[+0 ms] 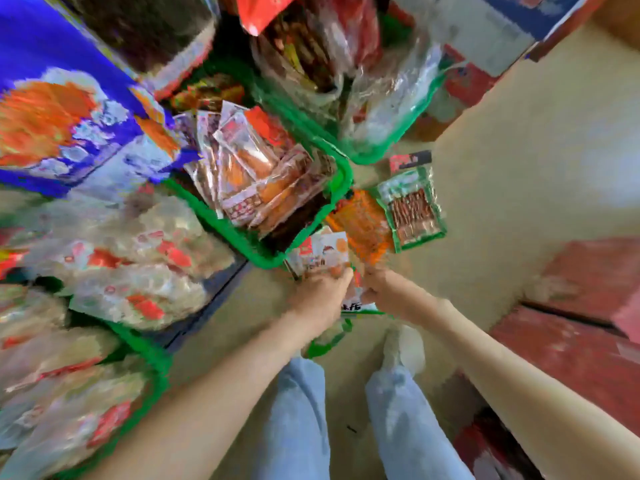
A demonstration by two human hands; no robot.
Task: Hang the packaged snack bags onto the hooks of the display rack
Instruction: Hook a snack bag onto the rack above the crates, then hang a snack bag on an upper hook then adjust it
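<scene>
A green basket (263,261) on the floor (519,150) holds a heap of packets; just past its near corner the left hand (320,296) grips a small fan of snack bags (323,252). They look light, thin and slick (film that slides and buckles), so the stiffer sealed top edge by the hang hole is the likely hold. The right hand (384,289) meets the bundle, but blur smears its fingers and I cannot tell its grip. No rack or hooks are in view.
</scene>
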